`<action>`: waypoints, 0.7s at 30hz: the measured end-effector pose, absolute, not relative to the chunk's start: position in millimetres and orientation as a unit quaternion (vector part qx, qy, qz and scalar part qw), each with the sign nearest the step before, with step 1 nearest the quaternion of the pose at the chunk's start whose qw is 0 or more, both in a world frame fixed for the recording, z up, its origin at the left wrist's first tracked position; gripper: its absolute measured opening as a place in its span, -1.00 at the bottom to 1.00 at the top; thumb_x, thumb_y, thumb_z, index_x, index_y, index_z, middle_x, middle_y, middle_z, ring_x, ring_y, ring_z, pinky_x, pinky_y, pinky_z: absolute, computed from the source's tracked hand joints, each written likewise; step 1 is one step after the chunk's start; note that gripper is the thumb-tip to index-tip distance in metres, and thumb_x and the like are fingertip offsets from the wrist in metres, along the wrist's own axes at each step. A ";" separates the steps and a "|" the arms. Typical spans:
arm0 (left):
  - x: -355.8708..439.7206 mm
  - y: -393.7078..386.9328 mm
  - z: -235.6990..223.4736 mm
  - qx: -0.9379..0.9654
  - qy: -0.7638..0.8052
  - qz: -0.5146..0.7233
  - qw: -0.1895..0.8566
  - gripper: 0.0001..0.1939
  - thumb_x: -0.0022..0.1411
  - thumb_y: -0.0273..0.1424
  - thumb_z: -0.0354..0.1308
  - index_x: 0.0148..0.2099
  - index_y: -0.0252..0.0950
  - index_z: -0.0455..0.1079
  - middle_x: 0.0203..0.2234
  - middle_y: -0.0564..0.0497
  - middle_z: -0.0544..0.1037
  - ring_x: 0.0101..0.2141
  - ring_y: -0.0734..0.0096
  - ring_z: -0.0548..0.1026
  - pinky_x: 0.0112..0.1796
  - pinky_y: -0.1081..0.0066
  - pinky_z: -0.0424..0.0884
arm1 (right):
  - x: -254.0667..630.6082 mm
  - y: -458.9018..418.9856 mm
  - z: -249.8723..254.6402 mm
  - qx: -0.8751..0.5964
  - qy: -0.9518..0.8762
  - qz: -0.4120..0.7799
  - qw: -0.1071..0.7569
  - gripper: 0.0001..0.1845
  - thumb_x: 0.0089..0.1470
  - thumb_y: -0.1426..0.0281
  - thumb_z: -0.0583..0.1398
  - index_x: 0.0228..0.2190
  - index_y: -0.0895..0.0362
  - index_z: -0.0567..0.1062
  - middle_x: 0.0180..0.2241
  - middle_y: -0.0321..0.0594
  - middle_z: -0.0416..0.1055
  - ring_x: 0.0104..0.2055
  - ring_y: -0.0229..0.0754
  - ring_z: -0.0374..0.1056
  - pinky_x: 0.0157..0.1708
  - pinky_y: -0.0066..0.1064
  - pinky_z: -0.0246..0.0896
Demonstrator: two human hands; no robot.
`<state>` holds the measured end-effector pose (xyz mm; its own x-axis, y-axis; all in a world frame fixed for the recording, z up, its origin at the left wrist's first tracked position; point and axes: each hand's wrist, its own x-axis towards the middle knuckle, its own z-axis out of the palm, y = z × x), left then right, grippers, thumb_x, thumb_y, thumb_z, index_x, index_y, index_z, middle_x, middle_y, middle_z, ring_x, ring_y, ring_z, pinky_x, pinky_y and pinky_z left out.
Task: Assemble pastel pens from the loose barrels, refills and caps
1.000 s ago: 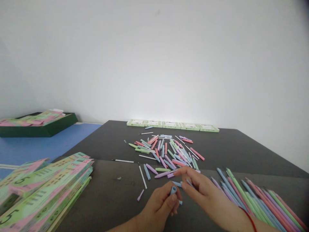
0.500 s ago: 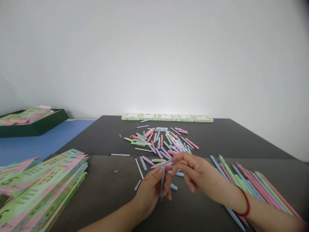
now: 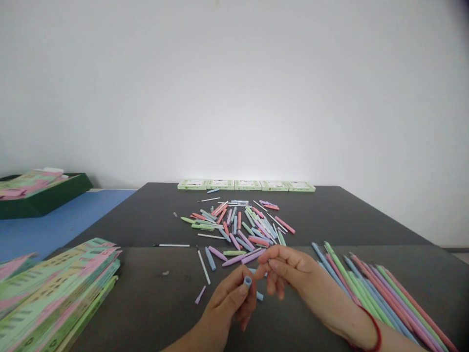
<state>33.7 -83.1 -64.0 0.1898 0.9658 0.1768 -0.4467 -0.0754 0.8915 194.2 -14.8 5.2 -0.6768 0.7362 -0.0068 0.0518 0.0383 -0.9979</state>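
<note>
My left hand (image 3: 232,300) is closed around a blue pen barrel (image 3: 247,282), whose round hollow end points up toward me. The rest of the barrel is hidden by the fingers. Just to its right, my right hand (image 3: 289,274) has thumb and forefinger pinched together, close to the barrel's open end. Whatever it may hold is too small to make out. Beyond both hands lies a loose pile of pastel pen parts (image 3: 234,225) in blue, pink, purple and green. A white refill (image 3: 203,266) and a small purple piece (image 3: 200,295) rest left of my left hand.
On the right, long pastel pens (image 3: 381,288) lie side by side, partly under my right forearm. Stacked printed packs (image 3: 73,288) fill the near left. Flat green-white boxes (image 3: 247,185) line the table's far edge. A dark green tray (image 3: 47,200) sits on a blue surface (image 3: 106,210).
The blue barrel has tipped from side-on so its hollow end faces me. Both hands sit slightly lower in view, and the whole scene has shifted a little left and down.
</note>
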 end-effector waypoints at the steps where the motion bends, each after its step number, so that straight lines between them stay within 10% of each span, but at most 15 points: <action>1: 33.0 -84.8 -64.2 0.478 0.285 0.564 0.610 -0.70 0.28 -0.17 -0.01 -0.32 -0.32 0.25 -0.64 0.17 0.14 -0.64 0.58 0.05 -0.62 0.57 0.12 | 195.3 -16.4 6.8 -0.299 -0.687 0.600 0.281 -0.77 0.18 0.25 0.08 -0.31 0.11 0.46 -0.33 -0.22 0.50 -0.37 -0.21 0.39 -0.33 -0.37 0.27; 6: 33.3 -89.1 -65.0 0.513 0.291 0.548 0.593 -0.72 0.31 -0.19 -0.04 -0.28 -0.32 0.25 -0.60 0.14 0.16 -0.59 0.55 0.09 -0.57 0.55 0.12 | 194.8 -25.9 12.5 -0.313 -0.695 0.559 0.327 -0.74 0.23 0.19 0.02 -0.32 0.05 0.41 -0.12 -0.18 0.49 0.10 -0.06 0.20 0.12 -0.15 -0.05; 12: 35.0 -90.6 -63.7 0.520 0.298 0.535 0.596 -0.73 0.31 -0.19 -0.04 -0.24 -0.31 0.25 -0.57 0.14 0.17 -0.59 0.56 0.09 -0.56 0.54 0.11 | 191.9 -28.7 10.0 -0.326 -0.734 0.523 0.284 -0.85 0.24 0.28 0.01 -0.25 0.04 0.32 -0.46 -0.34 0.45 -0.51 -0.25 0.27 -0.45 -0.43 0.15; 21: 34.2 -92.4 -57.5 0.548 0.332 0.514 0.569 -0.71 0.34 -0.19 -0.08 -0.26 -0.31 0.23 -0.56 0.13 0.16 -0.56 0.53 0.10 -0.54 0.52 0.10 | 209.9 -21.1 16.3 -0.320 -0.847 0.387 0.176 -0.72 0.24 0.45 -0.05 -0.16 -0.02 0.40 -0.43 -0.36 0.40 -0.52 -0.29 0.27 -0.48 -0.47 0.13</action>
